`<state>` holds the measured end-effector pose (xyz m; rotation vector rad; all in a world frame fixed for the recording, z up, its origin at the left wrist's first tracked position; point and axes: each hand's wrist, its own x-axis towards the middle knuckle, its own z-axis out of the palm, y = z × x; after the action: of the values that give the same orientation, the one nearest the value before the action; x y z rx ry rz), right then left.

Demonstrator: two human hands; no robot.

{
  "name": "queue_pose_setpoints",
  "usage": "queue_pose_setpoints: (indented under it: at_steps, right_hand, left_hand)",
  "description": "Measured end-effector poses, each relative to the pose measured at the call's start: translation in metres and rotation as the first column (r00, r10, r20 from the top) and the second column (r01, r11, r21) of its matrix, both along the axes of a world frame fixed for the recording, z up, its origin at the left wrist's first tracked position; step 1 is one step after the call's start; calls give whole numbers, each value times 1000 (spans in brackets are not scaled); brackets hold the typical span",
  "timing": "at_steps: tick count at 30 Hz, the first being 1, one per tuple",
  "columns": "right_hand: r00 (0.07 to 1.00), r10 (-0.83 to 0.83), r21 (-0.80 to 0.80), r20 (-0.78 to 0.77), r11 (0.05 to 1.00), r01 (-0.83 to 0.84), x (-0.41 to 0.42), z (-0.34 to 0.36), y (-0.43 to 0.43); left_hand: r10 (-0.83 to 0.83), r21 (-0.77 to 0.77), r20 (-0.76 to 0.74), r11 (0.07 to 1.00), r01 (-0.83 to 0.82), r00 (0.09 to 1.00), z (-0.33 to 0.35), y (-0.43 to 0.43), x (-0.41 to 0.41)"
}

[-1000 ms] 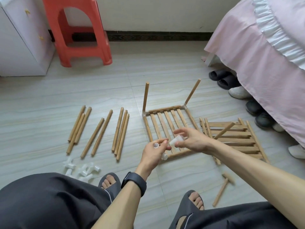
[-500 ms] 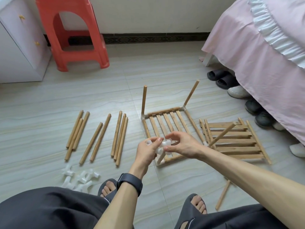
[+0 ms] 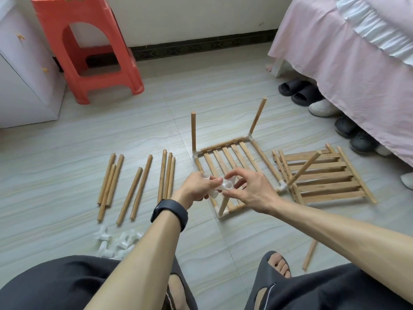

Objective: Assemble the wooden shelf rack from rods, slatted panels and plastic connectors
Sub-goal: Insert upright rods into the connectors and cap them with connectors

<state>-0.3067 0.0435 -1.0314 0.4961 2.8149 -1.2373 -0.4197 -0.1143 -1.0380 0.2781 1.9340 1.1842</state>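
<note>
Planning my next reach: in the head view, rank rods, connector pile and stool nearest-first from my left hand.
1. Rods, just left of the left hand.
2. Connector pile, lower left.
3. Stool, far left by wall.

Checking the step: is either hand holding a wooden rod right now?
No, the left hand and the right hand both pinch white plastic connector pieces, not a rod.

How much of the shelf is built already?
Done: one slatted panel lies on the floor with four rods standing at its corners. In hand: left hand and right hand both hold a white connector above the near corner rod. Left: the loose rods, the spare connectors and the stacked panels wait on the floor.
</note>
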Motion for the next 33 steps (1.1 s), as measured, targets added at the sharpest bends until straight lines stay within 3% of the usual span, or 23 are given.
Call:
queue_pose_setpoints:
  at_steps: [6,9,13,17,24,33]
  right_hand:
    - [982,-104,-51,-156,994,97,1,-5,-19]
    - [975,-183,-114,-124,979,170,13,-16,-19]
    - [946,-281,-108,-163,958,266,19,-35,-35]
    - [896,-368,-168,-249,927,335,19,-45,-47]
    - [860,-355,-142,-367,935,325,21,-53,-49]
    - [853,-368,-178,-370,929,324,22,-52,-47]
  left_hand:
    - [-137,-98,-129,987,125,982,27,1,-22]
    - [-99,-43,-153,995,94,983,15,2,-7]
    - [44,45,-76,998,-40,996,-4,-2,8]
    - [4,54,-86,999,1,996,-6,0,9]
    - [33,89,-52,996,-29,998,-8,1,16]
    - [63,90,-98,994,-55,993,-1,3,17]
